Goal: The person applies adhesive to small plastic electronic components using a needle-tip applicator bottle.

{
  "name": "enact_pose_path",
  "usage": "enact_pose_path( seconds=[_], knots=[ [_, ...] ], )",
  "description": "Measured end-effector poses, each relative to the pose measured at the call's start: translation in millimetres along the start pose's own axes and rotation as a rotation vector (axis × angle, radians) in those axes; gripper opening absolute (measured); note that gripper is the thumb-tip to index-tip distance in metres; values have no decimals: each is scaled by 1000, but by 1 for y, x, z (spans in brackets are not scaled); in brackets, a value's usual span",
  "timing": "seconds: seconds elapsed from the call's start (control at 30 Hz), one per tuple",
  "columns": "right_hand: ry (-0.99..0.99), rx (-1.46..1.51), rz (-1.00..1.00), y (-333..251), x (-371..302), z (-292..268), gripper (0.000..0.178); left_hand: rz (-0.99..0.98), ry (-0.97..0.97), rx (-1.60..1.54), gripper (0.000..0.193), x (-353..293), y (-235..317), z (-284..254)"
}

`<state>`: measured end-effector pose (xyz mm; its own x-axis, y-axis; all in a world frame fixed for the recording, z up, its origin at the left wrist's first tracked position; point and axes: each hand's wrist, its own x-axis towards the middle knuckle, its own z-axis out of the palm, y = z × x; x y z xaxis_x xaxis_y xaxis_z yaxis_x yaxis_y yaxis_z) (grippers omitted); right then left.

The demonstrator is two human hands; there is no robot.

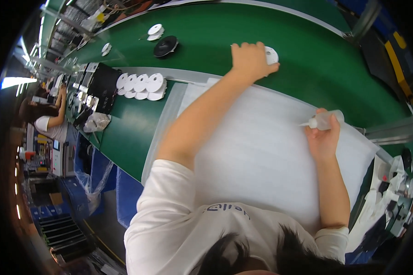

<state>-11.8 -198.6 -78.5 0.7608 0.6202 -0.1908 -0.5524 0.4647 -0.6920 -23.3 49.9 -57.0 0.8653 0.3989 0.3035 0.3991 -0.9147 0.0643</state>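
Note:
My left hand (253, 63) is stretched out over the green belt at the far side, its fingers curled over a white round disc-shaped part (272, 56) with a small hole. Part of that disc is hidden behind the hand. On the right, my right hand (323, 140) is closed around a small translucent squeeze bottle (328, 120), whose thin nozzle points left. The bottle is held tilted on its side above a white sheet (257, 151) that covers the work surface in front of me.
Several white round parts (142, 86) stand in rows on the green table at left, beside black box-like equipment (103, 87). On the belt lie a black disc (166, 46) and white parts (155, 32). A co-worker (50, 121) sits far left. Metal posts (392, 135) border the right.

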Motion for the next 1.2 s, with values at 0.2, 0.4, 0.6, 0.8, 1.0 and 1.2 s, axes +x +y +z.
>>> enact_pose_path(
  seconds=[0.2, 0.4, 0.6, 0.8, 1.0, 1.2],
  knots=[
    [-55, 33, -17, -8, 0, -6, 34, -60, 70, -122, 57, -31, -2, -29],
    [-84, 23, -1, -9, 1, -2, 31, -442, -144, 131, 49, -69, -107, -73],
    [77, 69, 4, -3, 1, -2, 33, -711, -283, 324, 63, -99, -185, -81],
    [-40, 3, -18, -9, 2, -17, 33, -746, -369, 258, 70, -92, -187, -74],
    [153, 14, -78, -5, -3, 14, 36, -750, -336, 189, 65, -92, -186, -76],
    [86, 63, -68, -5, 2, -4, 33, -746, -344, 118, 69, -95, -192, -80]
  ],
)
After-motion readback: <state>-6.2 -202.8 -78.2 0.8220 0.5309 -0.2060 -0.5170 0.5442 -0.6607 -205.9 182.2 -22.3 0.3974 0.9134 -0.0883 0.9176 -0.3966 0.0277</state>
